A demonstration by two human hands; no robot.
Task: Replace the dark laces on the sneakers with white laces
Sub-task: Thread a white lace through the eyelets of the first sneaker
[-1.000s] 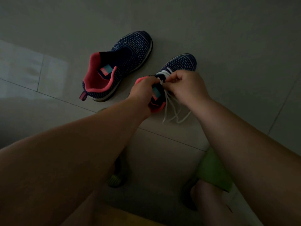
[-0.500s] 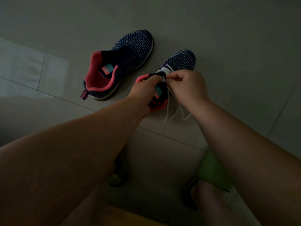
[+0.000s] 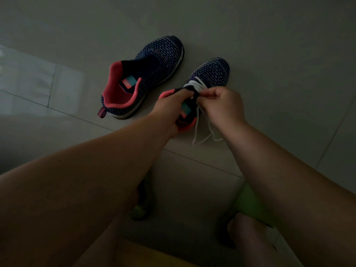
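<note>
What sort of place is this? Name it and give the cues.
Probably a dim room indoors, at floor level: large glossy floor tiles with grout lines, two sneakers on them, and green slippers on the person's feet.

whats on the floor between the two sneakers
Nothing: in the head view only bare grey floor tile shows between the unlaced sneaker and the sneaker with the white lace; the two stand apart.

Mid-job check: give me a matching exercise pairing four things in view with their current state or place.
Things:
1. left hand
2. right hand
3. unlaced navy knit sneaker with pink lining
4. loose white lace ends

States:
A. trails on the floor tiles
B. stands alone, untouched
C. pinches white lace at the eyelets
D. grips the pink collar of the sneaker being laced

Pairs: 1-D, 2-C, 3-B, 4-A
</note>
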